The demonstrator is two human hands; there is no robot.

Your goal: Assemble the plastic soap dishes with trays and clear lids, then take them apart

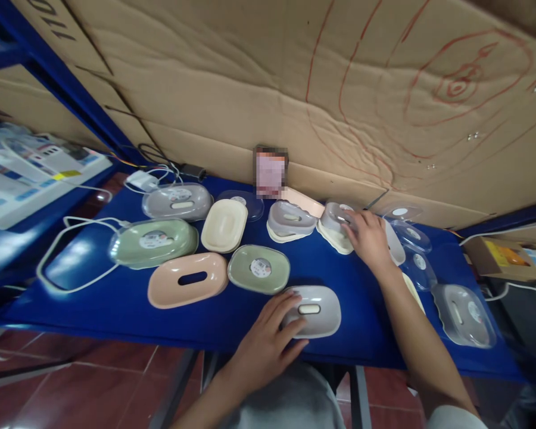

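My left hand (272, 330) rests its spread fingers on the left rim of a grey oval soap dish (326, 310) with a slot in its middle, lying near the table's front edge. Farther back, my right hand (370, 238) has its fingers curled over the right end of another grey soap dish (334, 213), which sits on a cream base (338, 240). Its grip on the underside is hidden. Left of that stands a similar grey dish (290, 215) on a cream base. A green dish with a round label (274, 269) lies just beyond my left hand.
On the blue table (339, 274) are a peach slotted dish (167, 283), a cream dish (224, 226), a labelled green dish (136, 245) and clear lids (413, 237). A grey dish (462, 316) lies far right. White cable (42, 253) loops left; cardboard (214, 89) walls the back.
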